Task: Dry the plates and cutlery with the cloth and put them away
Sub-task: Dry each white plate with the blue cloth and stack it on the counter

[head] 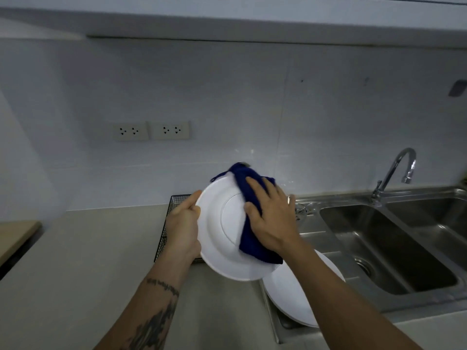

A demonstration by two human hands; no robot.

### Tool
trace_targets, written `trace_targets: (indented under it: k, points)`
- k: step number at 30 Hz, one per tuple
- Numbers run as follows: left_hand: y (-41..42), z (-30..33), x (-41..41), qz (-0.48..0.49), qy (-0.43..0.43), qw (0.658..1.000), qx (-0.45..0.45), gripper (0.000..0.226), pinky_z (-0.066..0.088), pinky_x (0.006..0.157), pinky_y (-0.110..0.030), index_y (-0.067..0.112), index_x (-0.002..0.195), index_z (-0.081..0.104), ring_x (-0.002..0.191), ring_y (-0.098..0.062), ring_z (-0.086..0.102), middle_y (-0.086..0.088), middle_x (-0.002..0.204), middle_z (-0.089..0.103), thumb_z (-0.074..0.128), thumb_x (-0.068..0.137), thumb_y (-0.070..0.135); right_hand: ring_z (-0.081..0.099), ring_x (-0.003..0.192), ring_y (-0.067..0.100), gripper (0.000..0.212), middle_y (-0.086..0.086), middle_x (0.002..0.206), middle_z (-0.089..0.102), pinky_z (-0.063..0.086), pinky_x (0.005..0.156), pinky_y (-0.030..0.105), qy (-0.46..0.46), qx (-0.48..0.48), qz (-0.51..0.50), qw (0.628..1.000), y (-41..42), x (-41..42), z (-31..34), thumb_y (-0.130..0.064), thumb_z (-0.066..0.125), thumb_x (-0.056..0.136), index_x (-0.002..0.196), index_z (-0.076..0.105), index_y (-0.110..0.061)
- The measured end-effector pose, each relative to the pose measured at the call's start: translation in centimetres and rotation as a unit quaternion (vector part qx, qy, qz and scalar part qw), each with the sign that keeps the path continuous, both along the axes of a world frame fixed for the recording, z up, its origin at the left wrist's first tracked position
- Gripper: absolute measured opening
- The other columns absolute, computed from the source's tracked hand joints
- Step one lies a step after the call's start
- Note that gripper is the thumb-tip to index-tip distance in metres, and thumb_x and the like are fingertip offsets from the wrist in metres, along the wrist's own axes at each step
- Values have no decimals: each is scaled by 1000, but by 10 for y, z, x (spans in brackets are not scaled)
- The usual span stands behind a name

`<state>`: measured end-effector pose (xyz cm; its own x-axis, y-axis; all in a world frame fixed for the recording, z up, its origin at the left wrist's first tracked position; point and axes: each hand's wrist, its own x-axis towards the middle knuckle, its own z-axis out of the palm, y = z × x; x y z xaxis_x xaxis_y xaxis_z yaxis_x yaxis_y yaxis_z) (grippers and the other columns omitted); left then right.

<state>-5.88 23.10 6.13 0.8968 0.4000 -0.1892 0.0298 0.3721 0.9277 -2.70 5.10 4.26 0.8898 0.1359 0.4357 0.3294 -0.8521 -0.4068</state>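
Stacked plates (290,294) under cloth-wiped plate (222,238)

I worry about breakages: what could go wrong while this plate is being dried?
1. The left hand grips the held plate only by its rim, tilted in the air; pressure from the right hand through the blue cloth could twist it loose.
2. If it slips, it would likely land on the other plates just beneath it, by the sink.

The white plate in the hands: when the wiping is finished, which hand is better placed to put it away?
Probably the left hand. It already grips the white plate by its rim, while the right hand presses the blue cloth flat against the plate and does not hold the plate itself.
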Motion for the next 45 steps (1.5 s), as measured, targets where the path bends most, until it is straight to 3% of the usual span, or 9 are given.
trace_targets:
  k: [6,14,22,25,28,31,35,39,45]
  points:
    - [19,-10,-5,-34,-22,998,58,43,55,94,-48,27,108,75,98,-27,69,8,98,76,48,92,-2,47,119,22,59,-2,143,35,41,102,41,73,174,47,981,-13,5,3,-54,40,88,145,28,-43]
    - [17,-8,-15,-80,-82,977,181,45,57,75,-28,33,98,73,87,-6,70,19,92,74,45,95,-3,41,117,24,56,-4,135,38,38,101,44,89,126,103,983,6,5,19,-50,40,87,142,29,-50]
    - [38,-23,-16,-54,-110,953,277,39,51,80,-11,27,123,65,92,8,63,18,109,67,55,94,2,62,92,10,46,-11,105,63,53,80,32,128,303,170,929,14,-2,13,3,64,77,104,57,-33]
    - [40,-39,-16,-30,-30,971,233,44,46,87,-22,24,131,58,105,-5,60,8,122,63,62,90,37,61,96,9,51,-12,108,61,52,83,28,69,298,170,937,23,-9,-3,8,63,74,104,56,-32]
    - [38,-46,-17,-43,71,996,-28,40,42,89,-43,16,112,58,94,-21,57,-3,107,61,54,94,51,56,102,14,55,-12,109,58,47,87,30,5,245,180,953,32,-16,-22,7,60,66,106,55,-31]
    - [39,-49,-19,-1,77,986,-145,29,52,88,-51,10,112,58,83,-29,60,-9,96,60,57,96,33,52,104,9,58,-13,112,54,42,87,23,17,206,205,957,34,-25,-35,7,59,66,110,57,-30]
    - [46,-54,-21,62,73,990,-101,55,48,96,-50,11,134,54,90,-28,56,-6,101,57,36,85,-6,57,101,7,53,-11,115,58,43,82,19,107,201,268,936,26,-30,-38,0,58,70,115,60,-30]
    - [64,-70,-34,95,98,991,0,74,52,87,-43,18,146,46,113,-35,55,-8,135,54,36,80,-13,60,96,9,50,-14,112,63,46,81,27,216,257,257,906,23,-28,-42,-3,60,79,115,63,-37]
    - [61,-90,-70,74,80,992,66,55,49,60,-21,31,109,64,83,-5,62,20,91,66,40,85,-13,56,104,11,49,-10,121,57,46,85,27,231,209,207,927,40,-29,-56,-5,56,89,126,56,-37]
